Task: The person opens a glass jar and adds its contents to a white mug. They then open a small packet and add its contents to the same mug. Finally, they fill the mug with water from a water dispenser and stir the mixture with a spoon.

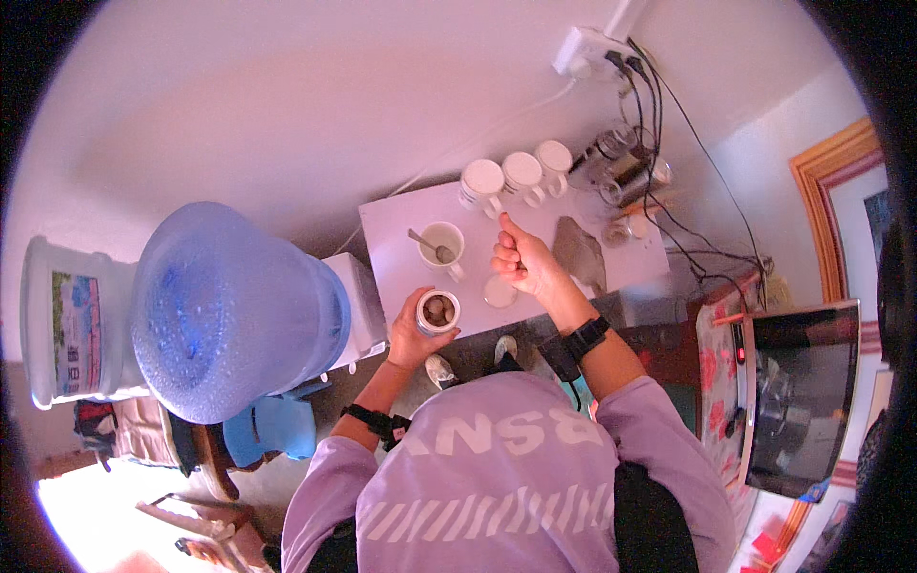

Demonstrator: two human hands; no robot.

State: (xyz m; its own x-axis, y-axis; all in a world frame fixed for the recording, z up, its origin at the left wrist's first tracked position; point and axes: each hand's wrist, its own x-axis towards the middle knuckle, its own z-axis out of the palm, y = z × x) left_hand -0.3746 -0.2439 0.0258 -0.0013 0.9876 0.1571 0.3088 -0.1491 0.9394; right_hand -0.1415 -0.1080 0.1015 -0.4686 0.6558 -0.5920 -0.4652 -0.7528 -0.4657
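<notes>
My left hand (410, 336) is wrapped around a small open white jar (430, 330) at the table's front edge. Brown rounded pieces (438, 310) show inside it. My right hand (521, 256) is above the table with its fingers curled and thumb pointing up; nothing shows in it. Just below that hand lies a round pale lid (500, 292). Between the jar and the back edge stands a white mug (434, 237) without a lid, its handle towards me. A metal spoon (424, 242) leans in it, the bowl end down inside.
Three lidded white mugs (521, 170) line the back of the white table (390, 215). Right of them are a grey cloth (579, 251), glass jars (616, 190) and hanging black cables (655, 114). A big blue water bottle (215, 308) on a dispenser flanks the left; a television (802, 401) is right.
</notes>
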